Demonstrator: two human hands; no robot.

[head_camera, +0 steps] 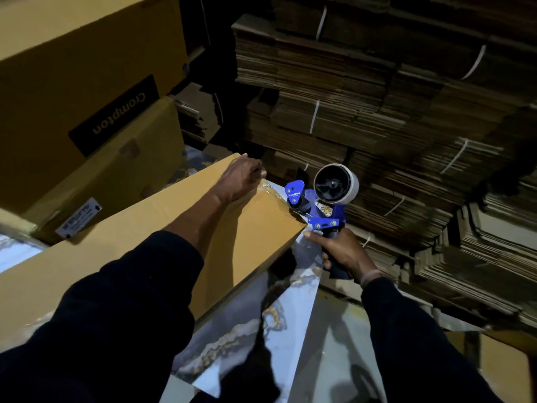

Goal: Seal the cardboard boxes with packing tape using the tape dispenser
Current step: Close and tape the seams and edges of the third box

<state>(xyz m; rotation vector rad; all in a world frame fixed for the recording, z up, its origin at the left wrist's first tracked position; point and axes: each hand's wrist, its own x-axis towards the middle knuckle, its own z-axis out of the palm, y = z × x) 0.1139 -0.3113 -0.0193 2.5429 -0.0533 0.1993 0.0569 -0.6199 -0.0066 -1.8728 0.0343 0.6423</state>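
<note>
A long brown cardboard box (162,228) lies across the marbled table top (293,321), its far end pointing away from me. My left hand (241,178) rests over the box's far top corner, fingers bent down over the edge. Clear tape (273,199) shines along the box's end edge. My right hand (343,251) grips the handle of the blue tape dispenser (319,205), whose front end touches the box's end corner. A white tape roll (337,184) sits on top of the dispenser.
Large yellow-brown boxes, one marked Crompton (116,114), stand at the left. Bundles of flat cardboard tied with white straps (377,97) are stacked high behind and to the right. Another box corner (505,367) shows at the lower right.
</note>
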